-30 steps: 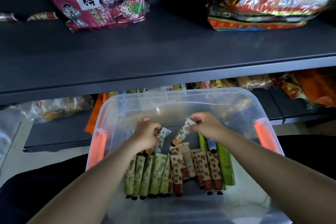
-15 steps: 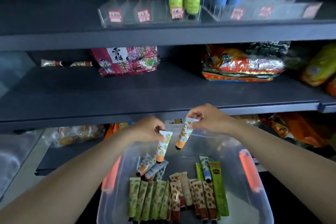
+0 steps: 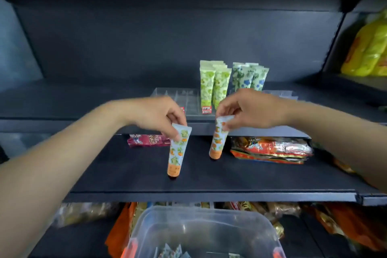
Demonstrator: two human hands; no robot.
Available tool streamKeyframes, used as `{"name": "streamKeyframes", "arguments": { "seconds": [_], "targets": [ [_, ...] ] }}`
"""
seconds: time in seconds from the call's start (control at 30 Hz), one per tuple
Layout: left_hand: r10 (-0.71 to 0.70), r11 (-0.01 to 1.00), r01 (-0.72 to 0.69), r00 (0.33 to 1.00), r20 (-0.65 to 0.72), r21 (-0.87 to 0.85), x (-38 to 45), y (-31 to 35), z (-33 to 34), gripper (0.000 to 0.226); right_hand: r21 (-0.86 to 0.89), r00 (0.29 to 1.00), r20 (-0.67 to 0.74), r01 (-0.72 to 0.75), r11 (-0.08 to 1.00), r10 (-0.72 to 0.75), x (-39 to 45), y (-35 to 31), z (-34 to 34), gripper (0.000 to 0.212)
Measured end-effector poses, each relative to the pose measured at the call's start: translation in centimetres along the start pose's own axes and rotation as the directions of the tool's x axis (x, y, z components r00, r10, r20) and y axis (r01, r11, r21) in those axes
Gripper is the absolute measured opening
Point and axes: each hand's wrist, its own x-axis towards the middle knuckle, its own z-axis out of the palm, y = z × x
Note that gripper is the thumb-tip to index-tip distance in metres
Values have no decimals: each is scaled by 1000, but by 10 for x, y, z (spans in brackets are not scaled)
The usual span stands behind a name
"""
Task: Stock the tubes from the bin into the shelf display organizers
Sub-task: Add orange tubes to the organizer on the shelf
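Note:
My left hand (image 3: 155, 115) pinches the crimped top of an orange-patterned tube (image 3: 177, 150), which hangs cap down in front of the middle shelf. My right hand (image 3: 249, 109) pinches a second orange-patterned tube (image 3: 218, 140) the same way. Both hands are just below and in front of the clear acrylic organizers (image 3: 180, 98) on the upper shelf. In the organizers stand green tubes (image 3: 213, 83) and blue-patterned tubes (image 3: 249, 77). The clear plastic bin (image 3: 201, 226) is at the bottom, with a few tubes showing at its lower edge.
A pink snack bag (image 3: 146, 140) and a red-orange snack bag (image 3: 272, 150) lie on the dark middle shelf (image 3: 125, 169). Yellow packs (image 3: 366, 52) sit on a shelf at the far right. Orange and brown snack packs fill the shelf behind the bin.
Both hands have risen from the bin to the upper shelf's height, each carrying its orange-patterned tube. The view has tilted up, so the bin has dropped to the frame's bottom.

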Motion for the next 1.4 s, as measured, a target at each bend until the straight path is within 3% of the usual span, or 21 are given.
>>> {"name": "streamKeyframes", "arguments": {
  "seconds": [0.17, 0.3, 0.43, 0.73, 1.07, 1.4],
  "targets": [
    [28, 999, -37, 976, -217, -39, -14, 17, -72, 14, -45, 990, -125, 62, 997, -67, 29, -42, -63, 11],
    [8, 999, -22, 910, -414, -28, -2, 15, -116, 14, -100, 975, -205, 72, 992, -91, 65, -61, -96, 12],
    [-6, 1000, 17, 870, -494, 16, 25, 1, -137, 16, -203, 971, -233, 8, 979, -56, 108, -57, -105, 16],
    [0, 989, 73, 873, -487, 131, 88, -35, -150, 15, -295, 985, -147, -130, 947, 89, 174, -11, -98, 35],
    [30, 979, 45, 932, -361, 197, 130, -53, -146, 8, -328, 994, -43, -114, 938, 105, 205, 18, -86, 31],
    [23, 987, 41, 923, -383, 157, 140, -53, -142, 6, -294, 993, -16, -116, 949, 117, 211, 28, -76, 24]
  ]
}}
